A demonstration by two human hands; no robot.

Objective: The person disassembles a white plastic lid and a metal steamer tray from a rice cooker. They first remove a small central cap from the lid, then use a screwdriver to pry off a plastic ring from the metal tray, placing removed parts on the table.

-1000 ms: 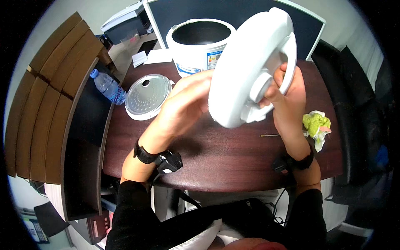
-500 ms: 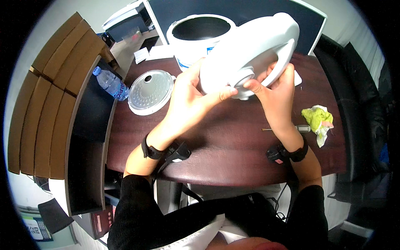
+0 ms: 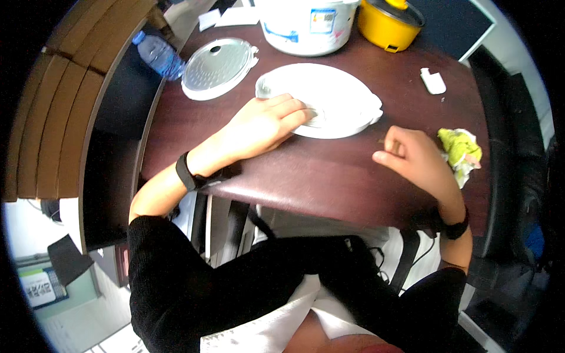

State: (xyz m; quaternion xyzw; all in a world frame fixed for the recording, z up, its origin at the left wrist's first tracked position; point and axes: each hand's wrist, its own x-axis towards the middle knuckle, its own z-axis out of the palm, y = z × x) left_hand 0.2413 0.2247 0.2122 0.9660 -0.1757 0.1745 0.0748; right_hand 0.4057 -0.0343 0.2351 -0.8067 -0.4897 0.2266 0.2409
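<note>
A white rice cooker lid (image 3: pixel 347 112) lies on the dark reddish-brown table, its rounded rim toward the right. My left hand (image 3: pixel 273 123) rests on its near left part, fingers bent over the surface and touching it. Right of the lid, my right hand (image 3: pixel 415 159) is low over the table with curled fingers. A thin screwdriver shaft (image 3: pixel 382 140) pokes out beside its index finger; the handle is hidden by the hand. Close to that hand's right side lies a crumpled yellow-green cloth (image 3: pixel 459 147).
Behind the lid stand the white rice cooker body (image 3: pixel 294 35) and a yellow electric pot (image 3: pixel 388 26). A round dimpled grey plate (image 3: pixel 218 67) and a water bottle (image 3: pixel 158 56) are at the left, beside stacked cardboard boxes (image 3: pixel 35 129). A small white piece (image 3: pixel 434 81) lies far right.
The lid, held up by both hands before, now lies on the table. My right hand has left it and moved to the screwdriver. The view has tilted downward.
</note>
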